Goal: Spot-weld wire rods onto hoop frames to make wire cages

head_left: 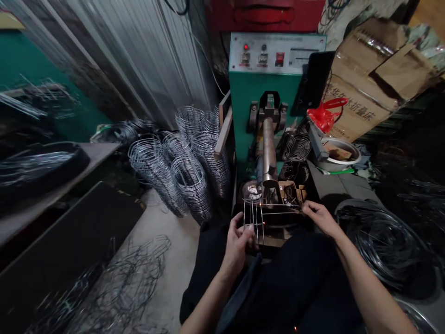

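Note:
My left hand [238, 239] is closed on a small wire frame [257, 224], a grid of thin metal rods held upright over my lap. My right hand [320, 217] pinches the far right end of two thin wires [282, 208] that run sideways to the frame. Orange sparks glow at the frame's right side. Just above it is the tip of a thick round metal arm [269, 153], part of the green spot welding machine [243, 120]. Whether the frame touches that tip is unclear.
Tall stacks of wire rings [191, 185] stand on the floor at left, beside loose wire [125, 278]. At right are a basin of dark wire [382, 246], a metal bowl [354, 155] and a cardboard box [368, 88]. A small fan [297, 147] sits beside the machine.

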`<state>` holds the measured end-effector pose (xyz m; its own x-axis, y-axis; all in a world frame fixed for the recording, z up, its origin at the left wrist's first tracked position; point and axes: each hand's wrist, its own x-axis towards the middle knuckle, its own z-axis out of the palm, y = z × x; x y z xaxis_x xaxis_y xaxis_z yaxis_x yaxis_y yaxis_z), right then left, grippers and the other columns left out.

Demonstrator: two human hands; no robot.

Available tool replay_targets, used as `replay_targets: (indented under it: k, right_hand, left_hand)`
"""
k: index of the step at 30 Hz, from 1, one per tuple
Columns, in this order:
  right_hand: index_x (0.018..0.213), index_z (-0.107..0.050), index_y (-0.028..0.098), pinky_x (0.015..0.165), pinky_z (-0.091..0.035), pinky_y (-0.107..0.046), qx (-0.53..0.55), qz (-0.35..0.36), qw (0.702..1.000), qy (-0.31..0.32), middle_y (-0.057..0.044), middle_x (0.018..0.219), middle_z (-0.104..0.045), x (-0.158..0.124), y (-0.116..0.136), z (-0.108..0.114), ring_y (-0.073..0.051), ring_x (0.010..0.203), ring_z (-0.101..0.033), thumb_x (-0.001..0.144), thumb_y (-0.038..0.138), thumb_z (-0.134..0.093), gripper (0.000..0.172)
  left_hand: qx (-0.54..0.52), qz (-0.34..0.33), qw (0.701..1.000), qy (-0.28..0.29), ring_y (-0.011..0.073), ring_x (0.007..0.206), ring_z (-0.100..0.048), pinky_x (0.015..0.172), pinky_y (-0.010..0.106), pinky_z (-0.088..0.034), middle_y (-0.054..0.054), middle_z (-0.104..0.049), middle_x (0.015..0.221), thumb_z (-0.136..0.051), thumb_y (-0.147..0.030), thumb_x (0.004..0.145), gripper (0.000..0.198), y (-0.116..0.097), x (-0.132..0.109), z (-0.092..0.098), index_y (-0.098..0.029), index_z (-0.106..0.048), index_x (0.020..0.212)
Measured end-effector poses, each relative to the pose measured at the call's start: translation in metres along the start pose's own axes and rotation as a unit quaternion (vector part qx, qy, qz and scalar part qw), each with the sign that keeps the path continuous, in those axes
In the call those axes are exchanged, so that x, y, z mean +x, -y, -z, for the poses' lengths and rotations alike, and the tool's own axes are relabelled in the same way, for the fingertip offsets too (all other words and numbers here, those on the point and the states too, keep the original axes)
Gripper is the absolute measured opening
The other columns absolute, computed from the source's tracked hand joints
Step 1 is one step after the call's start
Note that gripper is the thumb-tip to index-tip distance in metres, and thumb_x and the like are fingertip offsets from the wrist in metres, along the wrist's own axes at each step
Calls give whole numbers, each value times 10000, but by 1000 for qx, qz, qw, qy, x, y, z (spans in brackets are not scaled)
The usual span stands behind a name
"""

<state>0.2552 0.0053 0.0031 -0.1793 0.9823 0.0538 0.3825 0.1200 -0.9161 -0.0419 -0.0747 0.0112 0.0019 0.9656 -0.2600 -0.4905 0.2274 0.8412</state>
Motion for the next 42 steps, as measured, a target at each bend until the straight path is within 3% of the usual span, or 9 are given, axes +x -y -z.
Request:
replay_targets:
  k: [3, 5, 9, 14, 19, 24, 28, 32, 42]
  right_hand:
    - [768, -528, 183, 486, -399, -235, -7, -82, 989, 123, 19, 607, -505, -29, 18, 11, -132, 508, -503, 898, 627, -564, 464]
    - [941, -557, 188, 377, -349, -210, 16, -159, 969, 186, 40, 589, -517, -42, 22, 6, -110, 393, -462, 874, 629, -599, 447]
    - [1240, -513, 219, 336, -325, -169, 114, -264, 910, 298, 46, 661, -582, -64, -5, -26, -75, 359, -430, 742, 558, -763, 652]
    - [1200, -600, 184, 427, -413, -198, 102, -325, 875, 344, 14, 616, -609, -87, -56, -56, -132, 456, -553, 714, 543, -768, 626]
    - [823, -683, 142, 609, -461, -237, 143, -185, 949, 214, -33, 773, -637, -67, -41, -38, -156, 698, -580, 682, 547, -822, 450]
    - [768, -616, 155, 627, -437, -274, 256, -147, 951, 91, 19, 635, -520, -27, -4, -3, -101, 544, -428, 618, 638, -851, 557]
    - [651, -572, 160, 512, -282, -240, 187, -94, 976, 60, 35, 586, -444, -5, 9, 13, -91, 515, -315, 620, 694, -811, 586]
    - [629, -600, 158, 558, -281, -257, 66, -70, 994, 48, 15, 608, -460, 7, 14, 7, -127, 588, -364, 653, 648, -794, 528]
    - [526, -311, 197, 537, -230, -270, 28, -16, 999, -3, 39, 578, -275, 26, 12, -29, -115, 571, -258, 790, 616, -697, 628]
  left_hand:
    - [6, 35, 987, 155, 219, 824, -702, 791, 383, -533, 115, -694, 1058, -814, -325, 737, 947, -43, -32, 22, -262, -245, 1492]
    - [-2, 30, 975, 221, 318, 1143, -623, 971, 469, -450, 165, -622, 1277, -868, -336, 665, 1098, -61, -41, 38, -311, -184, 1523]
    - [-62, 70, 992, 86, 325, 1220, -575, 913, 430, -475, 172, -547, 1398, -840, -453, 668, 1040, -29, -38, 71, -334, -219, 1494]
    - [11, 145, 989, -26, 183, 707, -680, 645, 277, -481, 144, -711, 992, -767, -477, 756, 698, 54, -62, 92, -146, -469, 1293]
    - [17, 41, 999, -6, 87, 510, -526, 532, 206, -406, -23, -626, 700, -738, -398, 808, 569, 49, -58, 68, -194, -476, 1269]
    - [-7, -39, 996, 78, 137, 665, -580, 683, 263, -473, 10, -628, 691, -712, -443, 813, 319, 17, -19, 38, -189, -606, 975]
    - [-5, -4, 995, 96, 144, 680, -584, 710, 277, -471, 42, -634, 687, -679, -496, 827, 354, 22, 4, 26, -162, -581, 760]
    - [18, 13, 997, 73, 119, 633, -556, 654, 240, -439, -3, -635, 721, -749, -406, 785, 409, 41, 12, 20, -199, -571, 1090]
    - [109, -71, 991, -35, 96, 596, -435, 595, 207, -376, -32, -501, 659, -756, -408, 767, 289, 39, 15, 12, -181, -579, 783]
